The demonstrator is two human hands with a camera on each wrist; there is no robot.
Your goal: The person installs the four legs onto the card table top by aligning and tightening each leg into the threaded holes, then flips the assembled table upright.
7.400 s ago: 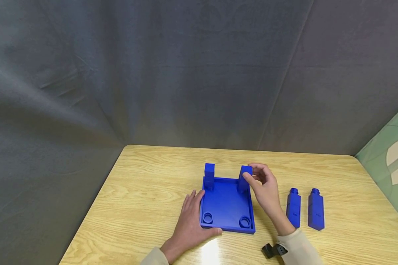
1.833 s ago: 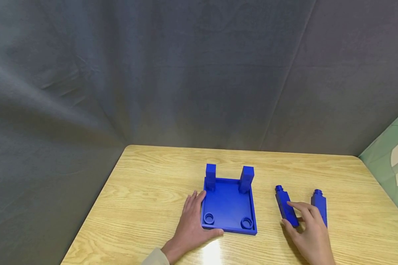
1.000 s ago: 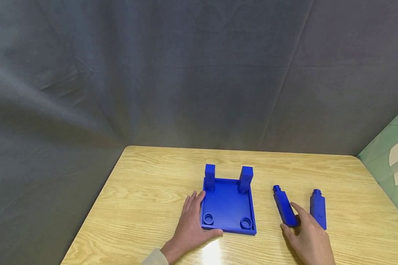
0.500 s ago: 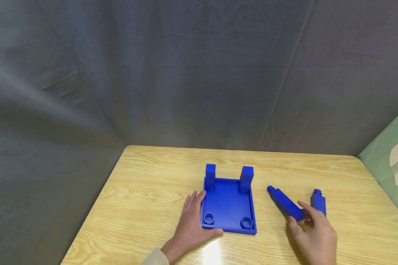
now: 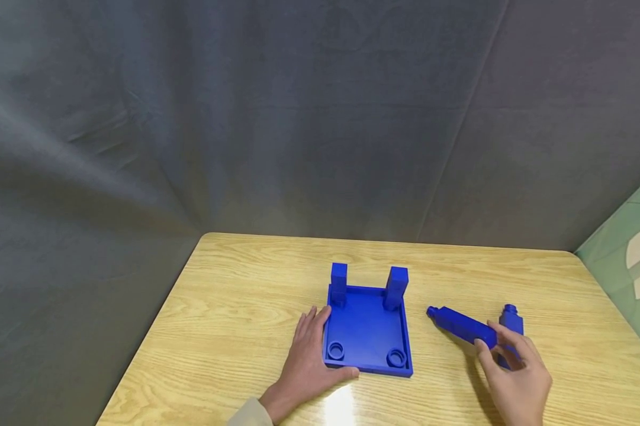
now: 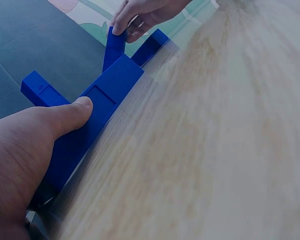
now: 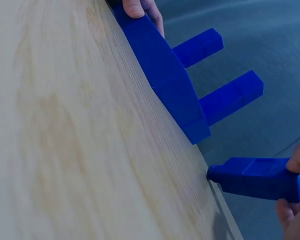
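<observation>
Toward worktop's [image 5: 234, 284] right edge, third post [image 5: 463, 326] pinched by right fingers [image 5: 506, 335], left fingers [image 5: 318, 321] spread; two posts [image 5: 338, 279] mounted, two sockets [image 5: 336, 351] bare.

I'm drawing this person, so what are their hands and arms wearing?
The left hand and right hand are bare: no gloves. A plain beige sleeve ends near the left wrist. The right arm's sleeve is out of view.
</observation>
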